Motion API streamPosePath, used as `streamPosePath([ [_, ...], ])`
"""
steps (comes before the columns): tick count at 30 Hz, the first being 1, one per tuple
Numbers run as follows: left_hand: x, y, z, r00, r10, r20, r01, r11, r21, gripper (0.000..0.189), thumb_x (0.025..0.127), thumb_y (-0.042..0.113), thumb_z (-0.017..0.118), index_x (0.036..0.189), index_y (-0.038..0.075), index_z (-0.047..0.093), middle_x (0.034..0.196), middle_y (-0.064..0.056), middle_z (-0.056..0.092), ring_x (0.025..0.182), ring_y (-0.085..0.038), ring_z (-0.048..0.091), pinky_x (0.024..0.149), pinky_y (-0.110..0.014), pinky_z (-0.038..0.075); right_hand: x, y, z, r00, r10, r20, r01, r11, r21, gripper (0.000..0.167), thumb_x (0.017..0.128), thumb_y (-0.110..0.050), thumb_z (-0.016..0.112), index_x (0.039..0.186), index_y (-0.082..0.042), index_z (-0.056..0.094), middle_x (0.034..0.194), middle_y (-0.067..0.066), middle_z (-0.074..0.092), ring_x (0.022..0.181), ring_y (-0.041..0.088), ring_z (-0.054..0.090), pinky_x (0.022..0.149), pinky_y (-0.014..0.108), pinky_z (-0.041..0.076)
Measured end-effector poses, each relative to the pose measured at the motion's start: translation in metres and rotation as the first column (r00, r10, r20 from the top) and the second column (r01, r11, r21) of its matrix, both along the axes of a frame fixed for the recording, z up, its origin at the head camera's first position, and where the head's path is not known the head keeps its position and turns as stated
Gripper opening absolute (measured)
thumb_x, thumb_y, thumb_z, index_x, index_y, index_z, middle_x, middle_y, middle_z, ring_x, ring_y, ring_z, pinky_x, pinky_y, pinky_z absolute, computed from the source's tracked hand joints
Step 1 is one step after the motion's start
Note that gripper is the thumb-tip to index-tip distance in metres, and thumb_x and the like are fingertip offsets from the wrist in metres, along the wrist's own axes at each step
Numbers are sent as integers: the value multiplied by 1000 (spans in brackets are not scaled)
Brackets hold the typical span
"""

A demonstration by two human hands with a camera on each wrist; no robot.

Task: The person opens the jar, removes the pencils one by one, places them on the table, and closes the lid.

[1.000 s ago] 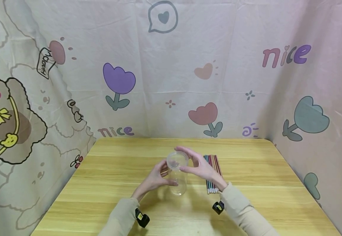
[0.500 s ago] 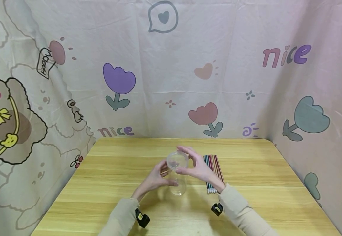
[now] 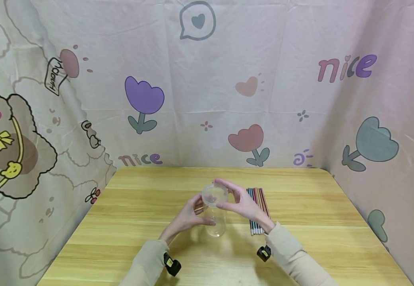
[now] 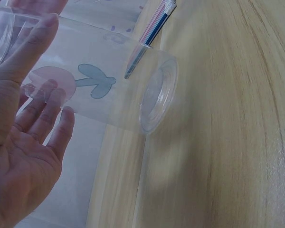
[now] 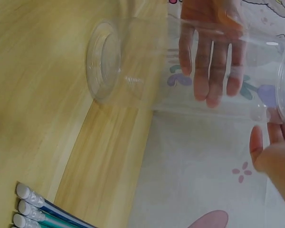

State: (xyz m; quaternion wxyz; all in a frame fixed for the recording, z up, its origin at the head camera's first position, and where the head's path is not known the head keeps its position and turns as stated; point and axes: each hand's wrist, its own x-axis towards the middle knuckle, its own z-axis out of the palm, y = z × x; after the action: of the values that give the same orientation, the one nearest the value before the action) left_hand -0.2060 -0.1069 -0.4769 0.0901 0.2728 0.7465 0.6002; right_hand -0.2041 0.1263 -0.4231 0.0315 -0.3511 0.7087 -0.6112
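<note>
A clear plastic jar (image 3: 218, 229) with a round translucent lid (image 3: 212, 191) is upright over the middle of the table; whether its base touches the wood I cannot tell. My left hand (image 3: 186, 217) grips the jar's body from the left, thumb in front and fingers behind. Through the clear wall, those fingers (image 5: 217, 66) show in the right wrist view. At the top, my right hand (image 3: 242, 203) holds the lid's edge between thumb and fingers. The jar's walls (image 4: 133, 95) look see-through, with no contents visible inside.
Several coloured pencils (image 3: 257, 198) lie side by side just right of the jar, partly under my right wrist. White tips (image 5: 23, 191) show at their near ends. A patterned cloth (image 3: 200, 79) hangs behind the wooden table (image 3: 135, 198).
My right hand shifts slightly left around the lid, then back to the right. The left hand and the jar stay in place.
</note>
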Motion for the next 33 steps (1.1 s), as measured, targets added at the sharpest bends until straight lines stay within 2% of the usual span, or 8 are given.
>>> streamPosePath([
  [6,0,0,0,1000,-6,3,6,1000,7,89,75,9,88,149,1,38,148,-26,51,138,-46,49,117,-57,41,2,-4,0,988,-124,-89,131,989,69,76,82,-16,83,149,-5,46,141,15,53,116,13,53,97,22,47],
  [11,1,0,1,1000,2,0,-2,1000,1,90,75,9,88,149,2,38,148,-25,52,138,-46,49,117,-56,42,1,0,3,999,-1,-45,3,999,39,74,89,-13,74,153,-4,38,154,18,42,132,30,46,116,40,41],
  [13,1,1,2,1000,5,-1,-5,1000,-3,90,75,8,88,149,2,38,148,-25,52,138,-45,49,117,-56,42,-1,2,4,998,60,-14,-60,998,24,73,91,-10,70,155,-5,35,159,16,38,139,29,42,122,50,33],
  [18,1,1,2,1000,14,10,-14,1000,-11,91,75,7,88,150,-2,36,148,-26,51,139,-46,48,117,-57,41,-4,5,4,992,124,15,-124,992,19,72,92,-8,67,156,-4,33,160,14,39,145,29,38,125,57,27],
  [22,2,1,3,1000,13,14,-13,1000,-14,92,75,8,88,150,-3,35,149,-26,50,139,-46,48,117,-57,40,-2,4,5,998,51,21,-52,997,52,74,90,-10,72,154,-2,35,155,16,46,137,29,46,121,60,31],
  [25,2,1,3,1000,9,14,-9,1000,-13,91,76,9,87,150,-2,36,150,-26,49,139,-46,48,118,-57,41,0,1,5,998,-56,-28,59,992,112,77,85,-15,79,152,-6,41,148,17,52,123,22,53,111,44,44],
  [28,2,1,3,1000,12,19,-12,1000,-10,89,76,9,88,149,0,38,149,-26,50,139,-46,48,118,-56,41,0,0,5,991,-106,-87,118,981,152,79,82,-19,83,151,-9,45,147,19,51,115,22,55,99,32,47],
  [33,1,1,3,999,13,32,-13,1000,-9,91,75,8,88,150,-2,36,150,-25,49,140,-45,47,119,-55,40,-2,1,4,999,24,-23,-22,995,95,75,90,-13,73,155,-7,36,159,18,38,134,36,45,117,48,37],
])
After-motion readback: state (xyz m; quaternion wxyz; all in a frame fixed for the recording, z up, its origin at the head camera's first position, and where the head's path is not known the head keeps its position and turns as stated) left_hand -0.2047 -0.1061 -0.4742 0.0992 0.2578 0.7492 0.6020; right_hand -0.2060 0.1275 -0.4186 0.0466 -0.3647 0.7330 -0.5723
